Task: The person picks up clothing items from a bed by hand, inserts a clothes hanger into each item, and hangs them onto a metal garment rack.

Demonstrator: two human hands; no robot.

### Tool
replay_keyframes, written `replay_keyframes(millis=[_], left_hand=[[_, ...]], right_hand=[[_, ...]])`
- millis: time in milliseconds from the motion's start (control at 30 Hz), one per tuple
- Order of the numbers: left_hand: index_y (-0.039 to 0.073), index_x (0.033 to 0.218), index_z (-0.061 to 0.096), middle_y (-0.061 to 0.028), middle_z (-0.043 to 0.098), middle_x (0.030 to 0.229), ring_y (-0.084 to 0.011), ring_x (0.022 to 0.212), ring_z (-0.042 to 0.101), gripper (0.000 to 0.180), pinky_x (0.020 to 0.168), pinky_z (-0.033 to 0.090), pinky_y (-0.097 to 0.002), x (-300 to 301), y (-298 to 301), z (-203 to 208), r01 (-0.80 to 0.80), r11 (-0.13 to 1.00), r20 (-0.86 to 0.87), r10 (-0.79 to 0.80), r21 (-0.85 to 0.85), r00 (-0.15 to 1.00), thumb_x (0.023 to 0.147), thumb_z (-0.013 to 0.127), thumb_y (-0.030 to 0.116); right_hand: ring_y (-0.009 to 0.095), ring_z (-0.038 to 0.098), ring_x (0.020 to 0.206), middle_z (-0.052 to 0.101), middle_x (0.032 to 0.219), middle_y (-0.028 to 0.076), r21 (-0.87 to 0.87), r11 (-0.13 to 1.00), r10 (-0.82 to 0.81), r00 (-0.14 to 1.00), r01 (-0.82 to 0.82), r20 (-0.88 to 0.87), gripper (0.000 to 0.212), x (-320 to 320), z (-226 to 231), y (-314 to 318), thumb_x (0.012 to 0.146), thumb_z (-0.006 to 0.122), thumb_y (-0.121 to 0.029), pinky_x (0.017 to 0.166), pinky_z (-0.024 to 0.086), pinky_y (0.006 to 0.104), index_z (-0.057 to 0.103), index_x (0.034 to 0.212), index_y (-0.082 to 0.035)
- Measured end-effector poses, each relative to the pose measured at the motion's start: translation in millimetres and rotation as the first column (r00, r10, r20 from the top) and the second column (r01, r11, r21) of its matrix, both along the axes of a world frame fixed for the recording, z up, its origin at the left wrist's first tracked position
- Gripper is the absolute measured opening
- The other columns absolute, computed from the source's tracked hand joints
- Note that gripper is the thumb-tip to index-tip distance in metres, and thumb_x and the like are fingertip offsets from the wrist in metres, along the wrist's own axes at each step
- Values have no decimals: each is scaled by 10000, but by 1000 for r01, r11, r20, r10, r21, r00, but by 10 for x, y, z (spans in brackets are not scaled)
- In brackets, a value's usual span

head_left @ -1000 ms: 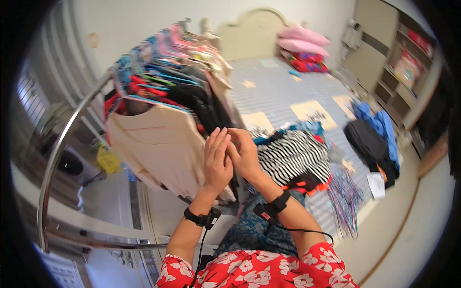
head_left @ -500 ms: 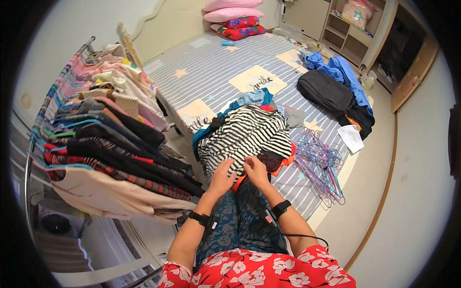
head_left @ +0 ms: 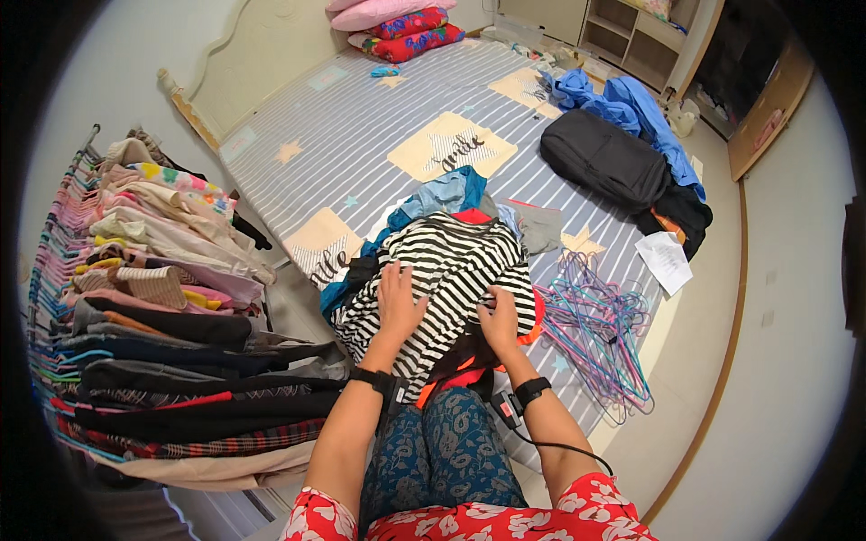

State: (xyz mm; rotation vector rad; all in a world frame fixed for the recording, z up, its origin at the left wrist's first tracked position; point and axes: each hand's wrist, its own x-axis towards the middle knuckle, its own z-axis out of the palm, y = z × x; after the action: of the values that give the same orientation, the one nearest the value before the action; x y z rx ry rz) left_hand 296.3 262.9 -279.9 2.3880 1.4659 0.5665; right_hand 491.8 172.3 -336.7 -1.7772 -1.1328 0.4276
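Note:
A black-and-white striped shirt (head_left: 442, 261) lies spread over a pile of clothes at the near edge of the bed. My left hand (head_left: 400, 305) rests flat on its left part, fingers stretched out. On the right side of the shirt, my right hand (head_left: 499, 323) has its fingers bent together on the striped cloth. Blue and teal garments (head_left: 451, 191) stick out behind the shirt, and a grey garment (head_left: 541, 229) to its right. Dark cloth with red-orange edging shows beneath it, close to my knees.
A tangle of pink, purple and blue hangers (head_left: 600, 329) lies right of the pile. Beyond are a white paper (head_left: 664, 261), a black backpack (head_left: 603, 158) and blue clothes (head_left: 645, 117). A rack of hung clothes (head_left: 180, 352) stands at left; folded bedding (head_left: 410, 36) sits at the far end.
My hands have moved farther apart, the left one up and left across the striped shirt, the right one toward its right side. The shirt lies more spread out, and the view has shifted.

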Motion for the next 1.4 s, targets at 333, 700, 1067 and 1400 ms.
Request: replay_keyframes(millis=[333,700,1067,1400], left_hand=[[11,1177,573,-196,656,991,-376,899,629,454,800,499,-458,-8,95,-491,-157,986,-28,156,-60,987,842,648,308],[-14,1269,533,-217,596,1198,-346,1069,580,579,887,457,-442,-289,-272,-293,60,969,76,-43,-240,996,853,669,365],[76,1474,246,-246,171,1514,-447,1411,102,1228,1109,60,-632,-245,704,-123,73,997,-266,-77,-25,961,508,875,500],[62,1513,109,-291,492,1320,-406,1242,475,1450,1042,292,-574,-348,1291,-403,-102,866,-151,31,-489,988,410,877,607]], right_hand=[[349,620,882,541,1113,193,-306,942,-41,954,136,297,466,217,-86,502,751,700,-158,772,502,449,515,1147,3],[361,603,825,607,844,158,-179,983,95,948,-41,305,242,253,-128,12,698,672,-216,712,481,450,613,844,-33],[408,342,1277,454,1286,184,-14,998,59,845,-61,531,575,288,162,1143,613,805,-196,1000,314,530,605,1146,-114],[473,229,1358,158,1508,297,-633,770,150,944,74,293,1244,621,-166,1845,490,901,-353,962,392,613,177,1501,-311]])
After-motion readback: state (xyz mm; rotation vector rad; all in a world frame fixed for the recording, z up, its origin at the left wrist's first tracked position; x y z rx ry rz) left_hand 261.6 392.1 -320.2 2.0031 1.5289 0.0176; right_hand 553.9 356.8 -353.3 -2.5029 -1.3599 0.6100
